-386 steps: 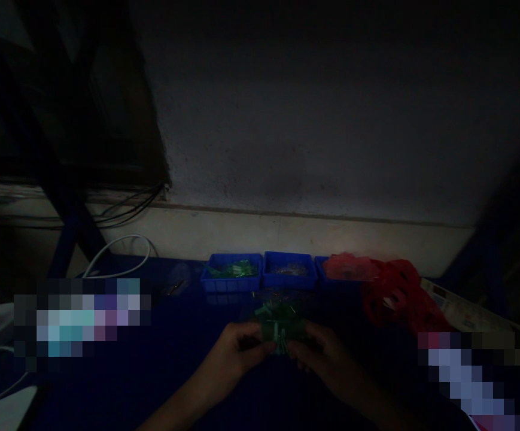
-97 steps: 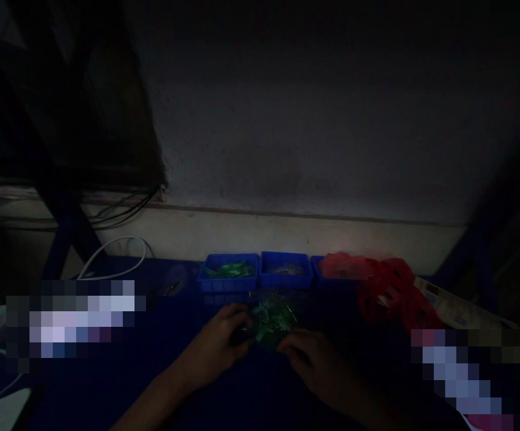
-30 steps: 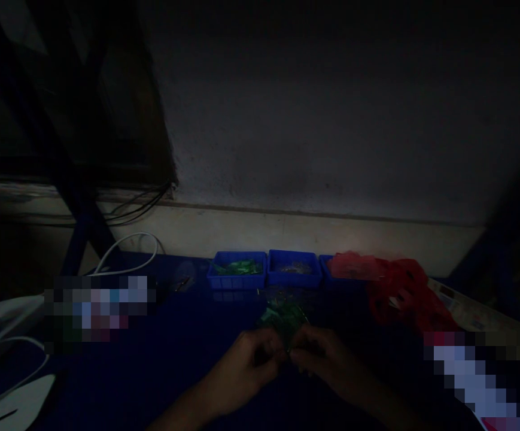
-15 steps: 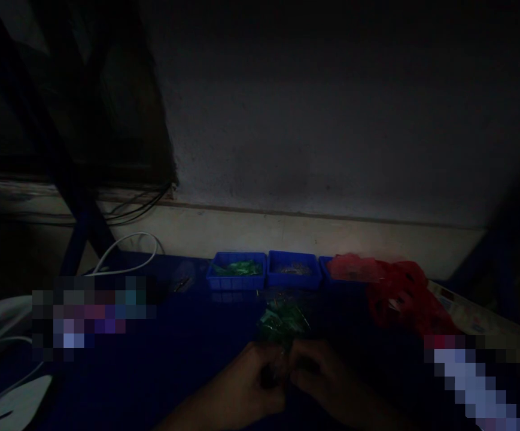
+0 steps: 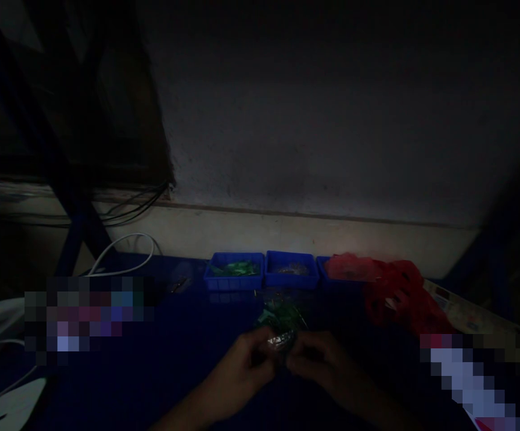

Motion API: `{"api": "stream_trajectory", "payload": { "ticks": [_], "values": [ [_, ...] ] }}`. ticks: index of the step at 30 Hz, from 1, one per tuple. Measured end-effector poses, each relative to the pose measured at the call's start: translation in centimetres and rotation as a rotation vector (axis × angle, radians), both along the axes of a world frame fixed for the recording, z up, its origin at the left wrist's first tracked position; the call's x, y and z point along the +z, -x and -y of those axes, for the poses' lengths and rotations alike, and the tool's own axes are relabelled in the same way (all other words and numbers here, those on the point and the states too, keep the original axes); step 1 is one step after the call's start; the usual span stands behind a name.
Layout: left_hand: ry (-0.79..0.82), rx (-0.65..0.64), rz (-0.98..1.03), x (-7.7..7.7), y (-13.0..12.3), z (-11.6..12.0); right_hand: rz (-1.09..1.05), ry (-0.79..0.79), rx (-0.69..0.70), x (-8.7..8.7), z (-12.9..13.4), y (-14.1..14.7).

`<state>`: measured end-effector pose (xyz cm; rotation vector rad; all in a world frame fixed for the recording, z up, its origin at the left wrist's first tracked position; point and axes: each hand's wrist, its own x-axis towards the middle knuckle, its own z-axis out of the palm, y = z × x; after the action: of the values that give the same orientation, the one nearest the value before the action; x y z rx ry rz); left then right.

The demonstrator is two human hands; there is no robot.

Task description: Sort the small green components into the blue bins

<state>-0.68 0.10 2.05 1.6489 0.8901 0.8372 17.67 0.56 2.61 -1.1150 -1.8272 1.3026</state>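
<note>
My left hand (image 5: 244, 371) and my right hand (image 5: 327, 362) are close together low in the middle of the view, fingers closed in pinches. Between them they hold a small, shiny clear plastic bag (image 5: 281, 341), which catches the light. Its contents are too dark to make out. Just beyond my fingertips, a loose pile of green pieces (image 5: 282, 312) lies on the dark blue table (image 5: 174, 353). Thin pale bits stick out of this pile, and my hands partly cover its near side.
Along the back stand a blue bin with green pieces (image 5: 235, 284), a blue bin with small pale pieces (image 5: 292, 280) and a third bin (image 5: 323, 275) under red plastic bags (image 5: 394, 293). A white cable (image 5: 152, 245) loops at left. Blurred patches hide both sides.
Both hands have risen slightly and drawn a little apart. The plastic bag between them now shows a bright, shiny face. My view has shifted slightly.
</note>
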Motion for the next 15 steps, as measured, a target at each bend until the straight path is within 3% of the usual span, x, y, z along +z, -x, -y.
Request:
{"api": "stream_trajectory", "payload": {
  "ticks": [5,15],
  "values": [
    [0.045,-0.025,0.071,0.06,0.03,-0.21,-0.001,-0.046,0.009,-0.17,-0.04,-0.01],
    [-0.034,0.026,-0.06,0.09,0.4,-0.27,-0.033,-0.107,-0.041,-0.13,-0.13,-0.02]
  ]
}}
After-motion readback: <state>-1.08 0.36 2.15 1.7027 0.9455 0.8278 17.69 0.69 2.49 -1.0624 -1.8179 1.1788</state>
